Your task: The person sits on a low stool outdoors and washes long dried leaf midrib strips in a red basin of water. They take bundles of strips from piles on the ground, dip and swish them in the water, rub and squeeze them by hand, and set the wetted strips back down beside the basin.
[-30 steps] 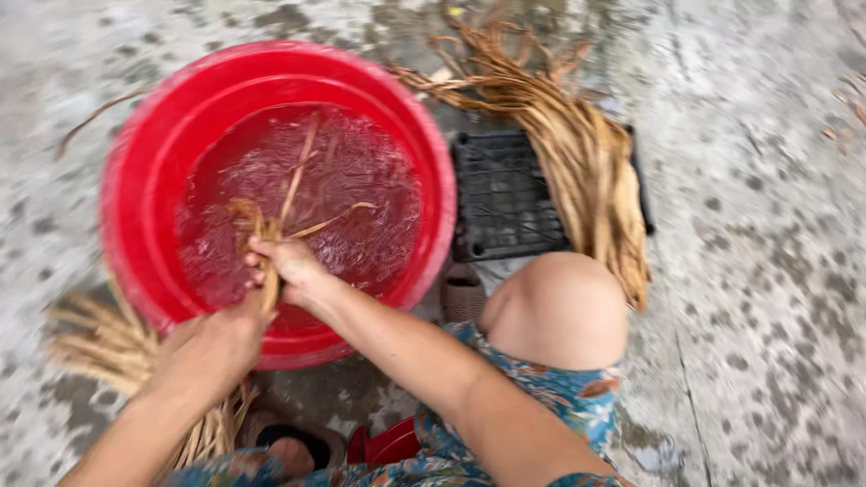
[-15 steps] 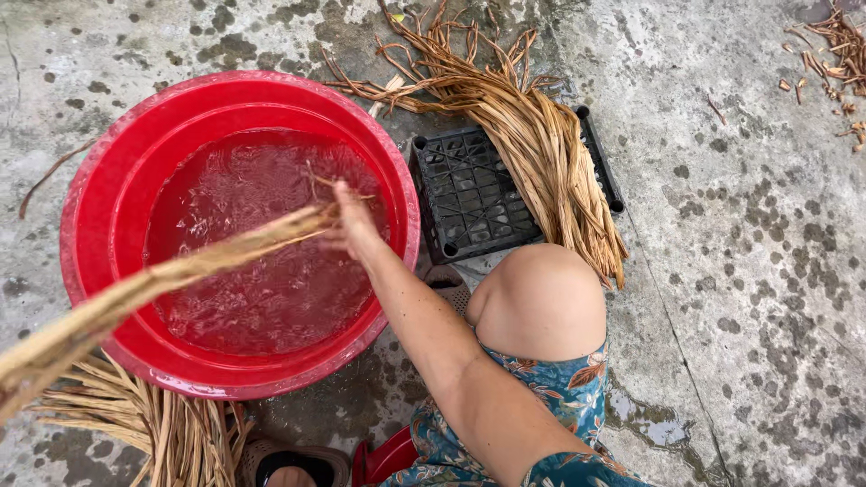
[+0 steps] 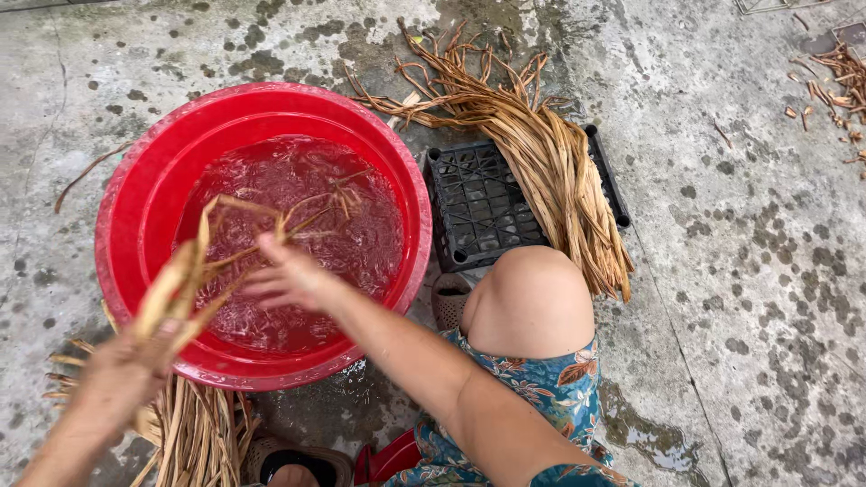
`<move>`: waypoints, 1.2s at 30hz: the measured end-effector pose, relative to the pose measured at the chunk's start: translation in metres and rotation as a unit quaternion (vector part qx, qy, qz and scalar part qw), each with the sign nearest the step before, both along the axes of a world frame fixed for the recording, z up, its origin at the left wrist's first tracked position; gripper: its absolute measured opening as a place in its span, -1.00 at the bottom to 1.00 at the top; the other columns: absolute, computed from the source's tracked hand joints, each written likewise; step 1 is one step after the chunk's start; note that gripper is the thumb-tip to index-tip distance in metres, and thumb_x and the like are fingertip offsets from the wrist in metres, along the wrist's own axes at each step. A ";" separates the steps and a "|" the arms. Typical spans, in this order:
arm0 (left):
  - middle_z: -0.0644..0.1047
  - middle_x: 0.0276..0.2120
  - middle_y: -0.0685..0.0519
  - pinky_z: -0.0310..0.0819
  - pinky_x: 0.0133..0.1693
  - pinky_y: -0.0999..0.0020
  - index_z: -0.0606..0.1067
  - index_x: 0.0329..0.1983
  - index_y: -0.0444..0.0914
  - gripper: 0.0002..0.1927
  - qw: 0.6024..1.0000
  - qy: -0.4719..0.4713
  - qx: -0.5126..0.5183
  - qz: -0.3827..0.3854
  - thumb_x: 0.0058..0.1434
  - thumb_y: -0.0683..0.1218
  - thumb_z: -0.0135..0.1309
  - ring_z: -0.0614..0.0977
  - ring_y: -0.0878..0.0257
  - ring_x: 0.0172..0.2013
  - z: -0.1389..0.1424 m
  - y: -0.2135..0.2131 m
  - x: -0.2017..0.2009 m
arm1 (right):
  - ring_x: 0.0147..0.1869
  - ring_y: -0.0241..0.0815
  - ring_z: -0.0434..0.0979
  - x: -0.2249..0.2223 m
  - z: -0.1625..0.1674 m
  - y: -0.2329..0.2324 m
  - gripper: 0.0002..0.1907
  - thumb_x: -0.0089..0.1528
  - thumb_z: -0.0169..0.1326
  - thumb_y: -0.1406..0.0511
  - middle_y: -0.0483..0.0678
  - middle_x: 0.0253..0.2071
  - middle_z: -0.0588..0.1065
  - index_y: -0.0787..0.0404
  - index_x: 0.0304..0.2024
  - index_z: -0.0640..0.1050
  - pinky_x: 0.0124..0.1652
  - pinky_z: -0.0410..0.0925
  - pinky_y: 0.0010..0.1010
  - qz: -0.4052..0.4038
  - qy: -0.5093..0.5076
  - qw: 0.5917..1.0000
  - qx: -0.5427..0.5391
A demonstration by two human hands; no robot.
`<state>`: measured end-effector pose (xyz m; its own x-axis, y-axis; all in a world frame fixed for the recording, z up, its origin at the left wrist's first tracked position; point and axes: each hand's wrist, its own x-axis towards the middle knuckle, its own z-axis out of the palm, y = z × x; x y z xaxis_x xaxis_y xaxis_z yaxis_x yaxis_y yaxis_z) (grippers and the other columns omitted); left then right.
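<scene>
R hand, mid-frame, is blurred w/ motion; fingers seem curled round the thin end of the tan fibre strands, but grip can't be told for sure. L hand, lower left of frame, is closed on the thick end of the same strands, also blurred. Half a sec ago the bundle stretched long & low from the lower left edge to the R hand near the basin's right rim; now it's pulled shorter, lifted, w/ loose tips fanning up over the water. L hand wasn't in frame then; now it is. R hand has moved from right of the basin to its centre.

Strands hang above the red basin, left-centre of frame, filled w/ rippling water. Looks like the fibres are being rinsed or swished, bundle coming up out of the water.

Further out: black plastic crate just right of basin, a sheaf of dried fibres lying across it. More fibres on the wet concrete floor at lower left, under the basin's edge. Bare knee lower centre.
</scene>
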<state>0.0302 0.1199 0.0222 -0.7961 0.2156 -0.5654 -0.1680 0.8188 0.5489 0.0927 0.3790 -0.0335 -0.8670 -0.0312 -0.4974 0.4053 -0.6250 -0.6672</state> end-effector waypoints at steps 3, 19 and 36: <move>0.27 -0.60 0.14 0.02 -0.61 0.41 0.45 -0.05 -0.20 -0.64 0.982 0.070 0.143 0.102 0.46 0.17 -0.08 0.21 0.37 -0.63 0.001 -0.050 -0.029 | 0.29 0.23 0.43 0.008 -0.023 0.034 -0.10 0.23 -0.28 -0.24 0.33 0.34 0.27 -0.06 0.53 0.00 0.06 0.47 -0.04 -0.012 -0.117 0.987 0.105; 0.61 -0.42 -0.13 0.55 -0.16 0.02 0.57 -0.03 -0.27 -0.42 0.975 -0.052 -0.109 -0.187 0.40 0.29 -0.17 0.67 0.01 -0.32 -0.013 0.041 0.060 | -0.40 -0.20 0.52 0.005 0.001 -0.081 -0.56 0.30 0.09 0.23 0.12 -0.22 0.53 0.16 0.21 0.41 -0.45 0.44 -0.47 -0.090 -0.021 0.991 -0.098; 0.36 -0.67 0.06 -0.05 -0.63 0.35 0.52 -0.01 -0.36 -0.68 0.989 -0.025 0.130 0.062 0.41 0.00 0.02 0.22 0.32 -0.68 0.007 -0.199 -0.028 | -0.60 -0.23 0.25 -0.016 -0.128 0.129 -0.76 0.30 -0.28 0.48 -0.08 -0.56 0.36 0.23 -0.31 0.44 -0.55 0.27 -0.33 -0.403 -0.026 0.914 -0.022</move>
